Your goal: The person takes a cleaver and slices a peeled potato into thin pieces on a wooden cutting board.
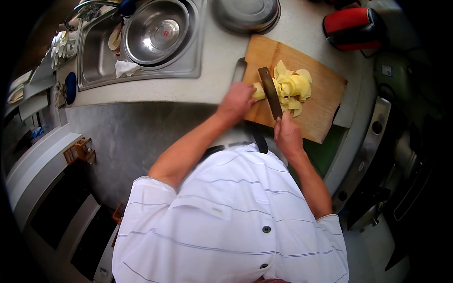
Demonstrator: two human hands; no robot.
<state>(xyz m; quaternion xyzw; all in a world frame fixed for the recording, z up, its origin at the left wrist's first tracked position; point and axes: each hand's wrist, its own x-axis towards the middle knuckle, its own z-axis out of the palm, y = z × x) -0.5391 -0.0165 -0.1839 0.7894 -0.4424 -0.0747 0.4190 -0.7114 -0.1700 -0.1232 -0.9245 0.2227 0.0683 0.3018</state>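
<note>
On the wooden cutting board (pixel 325 101) my right hand (pixel 289 134) is closed around the handle of a kitchen knife (pixel 269 89) with a broad dark blade. My left hand (pixel 238 101) holds a pale yellow peeled potato (pixel 258 91) against the board, left of the blade. The blade stands close beside the potato; whether it is cutting into it I cannot tell. Several thin potato slices (pixel 296 86) lie heaped just right of the knife. My left fingertips are partly hidden at the potato.
Left on the counter (pixel 219 56), a steel sink (pixel 99 61) holds a large metal basin (pixel 137 42) and a white cloth (pixel 126 68). Behind the board sits a round metal pan or lid (pixel 245 14). A red and black kettle (pixel 351 28) stands back right, and a stove (pixel 375 127) lies further right.
</note>
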